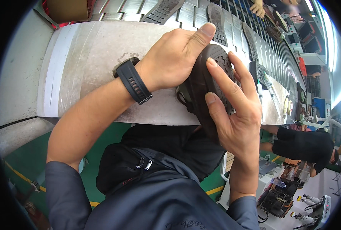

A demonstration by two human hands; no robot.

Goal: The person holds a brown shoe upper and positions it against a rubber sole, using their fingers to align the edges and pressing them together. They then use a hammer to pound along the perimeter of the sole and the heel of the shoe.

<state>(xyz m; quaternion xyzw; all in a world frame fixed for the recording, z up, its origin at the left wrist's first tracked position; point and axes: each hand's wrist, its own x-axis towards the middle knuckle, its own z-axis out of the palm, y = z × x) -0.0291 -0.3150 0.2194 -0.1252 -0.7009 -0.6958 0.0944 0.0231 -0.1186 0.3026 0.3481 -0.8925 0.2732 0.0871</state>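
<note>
A dark brown shoe is held over the front edge of the work surface, its patterned sole turned up and toward the right. My left hand, with a black watch on the wrist, is wrapped round the shoe's far end, the thumb along its tip. From the right, my right hand grips the shoe, its thumb and index finger lying on the near rim of the sole and its other fingers over the far side. Part of the sole is hidden beneath that hand.
Beyond the pale, stained board runs a metal slatted conveyor bearing several loose soles. Slim tools lie at the board's right. A brown box stands far left. Another person's gloved hand is across the conveyor; a person in black bends at right.
</note>
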